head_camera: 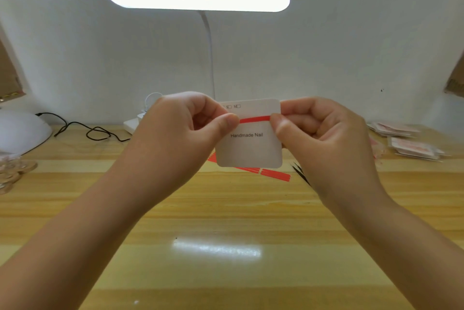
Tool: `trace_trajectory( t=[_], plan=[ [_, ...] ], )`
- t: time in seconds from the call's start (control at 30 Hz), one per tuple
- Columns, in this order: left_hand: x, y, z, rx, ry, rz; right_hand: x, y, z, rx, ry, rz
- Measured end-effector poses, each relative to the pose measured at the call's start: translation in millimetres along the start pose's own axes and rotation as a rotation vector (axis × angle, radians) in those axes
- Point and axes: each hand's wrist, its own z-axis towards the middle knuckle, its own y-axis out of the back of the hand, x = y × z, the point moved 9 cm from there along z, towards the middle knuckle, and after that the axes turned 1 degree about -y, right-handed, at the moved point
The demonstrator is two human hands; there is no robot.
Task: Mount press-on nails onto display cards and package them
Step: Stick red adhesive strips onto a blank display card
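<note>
Two hands hold one display card (248, 144) up above the desk (226, 222) — left hand (180, 131) and right hand (319, 134) pinch opposite ends of the red strip (254, 119), its long axis running straight between both thumbs — pressing flat looks next.
</note>
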Motion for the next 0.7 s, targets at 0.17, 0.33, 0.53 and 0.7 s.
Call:
trace_trajectory(
  t=[0.17, 0.33, 0.53, 0.7],
  plan=[
    [-4.1, 0.1, -2.8, 0.036, 0.017, -0.014, 1.0, -0.6, -0.8, 0.008, 0.017, -0.021],
    [1.0, -0.1, -0.7, 0.075, 0.06, -0.041, 2.0, -2.3, -1.2, 0.011, 0.031, -0.021],
    [10.5, -1.0, 3.0, 0.026, 0.083, 0.005, 0.3, -5.0, -2.7, 0.012, 0.022, 0.004],
    [10.4, 1.3, 3.3, 0.009, 0.066, 0.024, 1.1, -5.6, -2.7, 0.014, 0.026, 0.025]
  ],
)
